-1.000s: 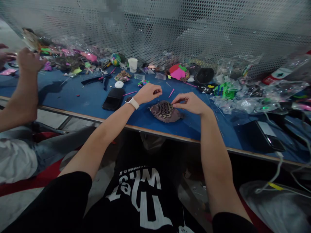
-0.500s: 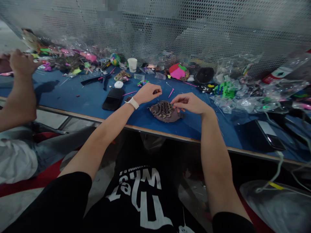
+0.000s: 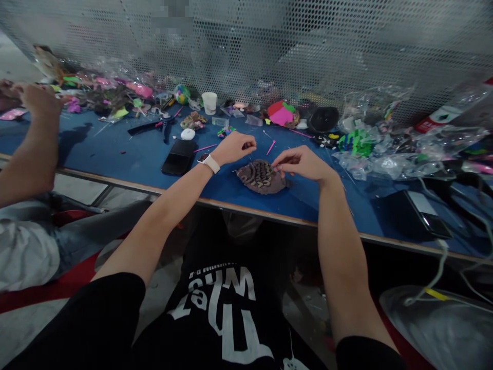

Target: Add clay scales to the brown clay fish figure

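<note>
A brown clay fish (image 3: 263, 177) with rows of curled, scale-like pieces lies flat on the blue table (image 3: 215, 186) in front of me. My right hand (image 3: 300, 163) is at its upper right side, thumb and fingertips pinched together against the clay. Whatever sits between those fingertips is too small to make out. Above the fish's left end hovers my left hand (image 3: 235, 146), its fingers curled in and its thumb near the index finger. Its grip is partly hidden, so I cannot make out any object in it.
A black phone (image 3: 179, 156) lies left of my left hand, near a white oval case (image 3: 188, 134). Behind stand a paper cup (image 3: 210, 103) and colourful clay pieces (image 3: 283, 113). Plastic bags (image 3: 370, 154) and a corded device (image 3: 418, 213) lie right. A co-worker's arm (image 3: 36, 128) reaches in left.
My two hands and the clay fish stay nearly in place, with only a slight shift of the right fingers. The co-worker's hand at the left has turned and lowered a little.
</note>
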A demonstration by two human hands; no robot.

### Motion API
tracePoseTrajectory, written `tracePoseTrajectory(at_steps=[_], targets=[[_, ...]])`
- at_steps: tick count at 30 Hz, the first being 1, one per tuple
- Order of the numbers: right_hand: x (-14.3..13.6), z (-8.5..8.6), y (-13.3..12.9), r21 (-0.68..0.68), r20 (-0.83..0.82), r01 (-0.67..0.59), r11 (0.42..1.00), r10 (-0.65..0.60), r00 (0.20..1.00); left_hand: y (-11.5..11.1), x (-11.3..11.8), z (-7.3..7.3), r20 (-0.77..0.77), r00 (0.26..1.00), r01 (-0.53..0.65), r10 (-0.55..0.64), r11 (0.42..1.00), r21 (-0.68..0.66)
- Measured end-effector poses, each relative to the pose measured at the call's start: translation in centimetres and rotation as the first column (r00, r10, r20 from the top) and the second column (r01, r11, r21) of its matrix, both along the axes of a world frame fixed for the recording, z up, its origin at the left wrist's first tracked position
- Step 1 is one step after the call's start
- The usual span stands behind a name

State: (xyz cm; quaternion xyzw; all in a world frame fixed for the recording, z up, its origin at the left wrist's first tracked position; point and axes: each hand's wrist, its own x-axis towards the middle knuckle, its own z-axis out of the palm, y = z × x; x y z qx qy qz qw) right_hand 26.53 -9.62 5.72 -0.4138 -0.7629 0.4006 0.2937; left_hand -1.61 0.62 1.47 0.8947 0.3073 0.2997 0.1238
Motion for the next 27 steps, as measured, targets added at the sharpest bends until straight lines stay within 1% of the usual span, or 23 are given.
tracePoseTrajectory(at_steps=[3,7,10,14,20,25,27], targets=[[0.05,-0.17,0.12,-0.01,-0.017,-0.02,1.0,0.02,1.0,0.02,-0.01,-0.03,0.001,1.0,0.001,-0.001,1.0,0.005],[0.05,-0.33,0.06,-0.081,-0.053,-0.019,0.996,0.015,0.998,-0.12,0.01,0.06,0.004,1.0,-0.001,0.001,1.0,-0.004],[0.17,-0.29,0.01,-0.081,-0.01,-0.001,0.997,0.0,1.0,-0.24,0.03,0.13,0.007,1.0,0.003,-0.003,1.0,-0.013],[0.48,-0.36,0.28,-0.042,0.05,0.06,0.997,-0.058,0.997,-0.25,0.05,0.11,0.007,1.0,0.003,-0.002,1.0,-0.016],[0.62,-0.64,0.55,-0.092,0.056,0.037,0.995,-0.032,0.998,-0.12,0.02,0.01,0.009,1.0,0.011,-0.011,1.0,-0.006],[0.57,-0.27,0.25,-0.088,0.095,0.038,0.995,-0.029,0.995,-0.21,0.02,0.06,0.001,1.0,0.006,-0.006,1.0,-0.005],[0.52,-0.09,0.16,-0.109,0.096,0.024,0.994,-0.013,0.995,-0.26,0.04,0.11,0.002,1.0,0.003,-0.003,1.0,-0.007]])
